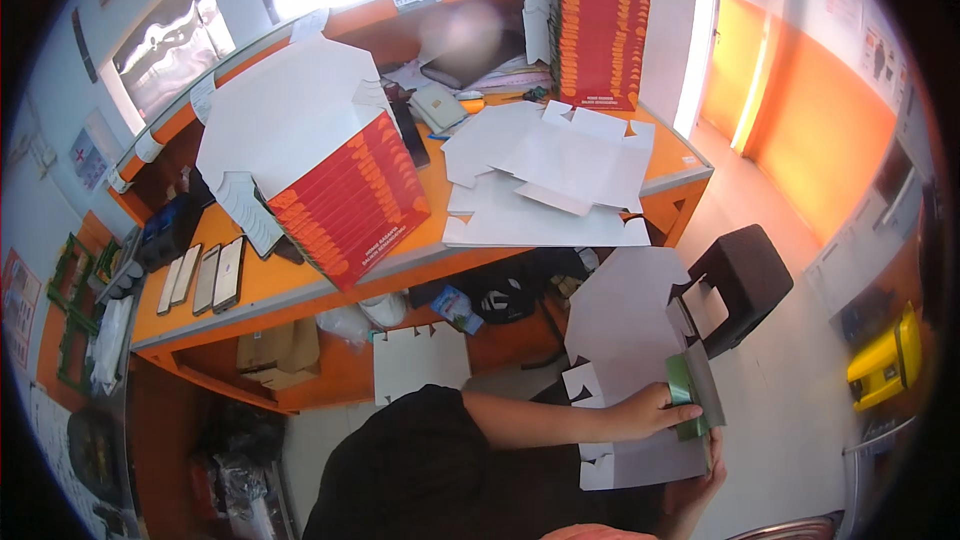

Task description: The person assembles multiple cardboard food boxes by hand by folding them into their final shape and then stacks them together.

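Observation:
A flat die-cut cardboard box blank (630, 320), whitish inside with slotted tabs, slants across my lap toward a dark stool. My left hand (650, 412) reaches over it from a black sleeve, its fingers closed on the raised right-hand edge, where a green printed flap (684, 385) shows. My right hand (712, 470) comes up from below at the blank's lower right edge, fingers curled around that edge; part of it is hidden behind the cardboard. The flap stands bent up between the two hands.
An orange desk (440, 270) bears stacks of red printed boxes (350, 205), loose white blanks (560, 175) and several phones (228, 275). A dark stool (745, 285) stands just beyond my hands. Bags and cartons fill the shelf below. A yellow case (885, 360) is far right.

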A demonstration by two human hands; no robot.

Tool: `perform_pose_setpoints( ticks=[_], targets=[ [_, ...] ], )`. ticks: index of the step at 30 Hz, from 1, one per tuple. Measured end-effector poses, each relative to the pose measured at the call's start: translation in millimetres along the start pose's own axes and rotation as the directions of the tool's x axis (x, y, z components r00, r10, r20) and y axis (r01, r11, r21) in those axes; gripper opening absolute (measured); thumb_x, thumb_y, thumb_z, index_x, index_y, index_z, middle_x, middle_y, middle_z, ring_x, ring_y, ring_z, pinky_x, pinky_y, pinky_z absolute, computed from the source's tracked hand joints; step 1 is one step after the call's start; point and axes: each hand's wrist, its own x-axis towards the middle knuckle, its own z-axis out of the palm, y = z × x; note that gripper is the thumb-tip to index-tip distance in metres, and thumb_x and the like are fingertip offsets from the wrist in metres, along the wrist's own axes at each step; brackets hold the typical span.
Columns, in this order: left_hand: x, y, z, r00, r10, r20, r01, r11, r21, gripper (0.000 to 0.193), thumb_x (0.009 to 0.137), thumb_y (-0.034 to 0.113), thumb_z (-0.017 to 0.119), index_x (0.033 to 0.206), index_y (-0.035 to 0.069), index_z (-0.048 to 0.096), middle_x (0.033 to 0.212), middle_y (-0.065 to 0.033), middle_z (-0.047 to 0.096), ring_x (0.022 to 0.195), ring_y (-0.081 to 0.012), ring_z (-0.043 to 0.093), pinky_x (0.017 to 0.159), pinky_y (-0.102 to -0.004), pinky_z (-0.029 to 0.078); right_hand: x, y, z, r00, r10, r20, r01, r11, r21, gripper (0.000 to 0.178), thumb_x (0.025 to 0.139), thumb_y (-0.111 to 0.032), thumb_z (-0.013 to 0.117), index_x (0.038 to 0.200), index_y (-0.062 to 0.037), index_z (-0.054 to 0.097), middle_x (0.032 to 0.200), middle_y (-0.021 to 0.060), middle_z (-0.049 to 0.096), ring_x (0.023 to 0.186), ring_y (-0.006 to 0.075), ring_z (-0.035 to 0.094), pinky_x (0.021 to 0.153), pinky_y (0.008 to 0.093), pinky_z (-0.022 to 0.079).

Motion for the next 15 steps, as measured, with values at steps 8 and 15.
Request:
perform_pose_setpoints(
  ticks=[8, 15],
  targets=[
    [-3, -12, 0, 0.966, 0.253, -0.050, -0.233, 0.939, 0.252, 0.025, 0.089, 0.020, 0.058, 0.103, -0.001, 0.057, 0.097, -0.0148, 0.062, 0.093, -0.0231, 0.059, 0.083, -0.0351, 0.044, 0, -15, 13, 0.999, 0.014, 0.030, 0.006, 0.813, -0.583, 0.117, 0.059, -0.078, 0.060, 0.139, 0.0001, 0.026, 0.136, 0.0138, 0.037, 0.124, 0.0256, 0.037, 0.103, 0.0383, 0.029],
    [-8, 8, -15, 0.989, 0.147, -0.011, -0.144, 0.979, 0.143, 0.026, 0.089, 0.020, 0.058, 0.106, 0.000, 0.058, 0.102, -0.0139, 0.062, 0.095, -0.0199, 0.059, 0.084, -0.0336, 0.044, -1, -3, -13, 0.998, -0.055, -0.033, 0.041, 0.943, -0.329, 0.099, 0.075, -0.074, 0.045, 0.135, 0.0034, 0.034, 0.132, 0.0165, 0.040, 0.123, 0.0246, 0.038, 0.102, 0.0381, 0.031]
  ],
)
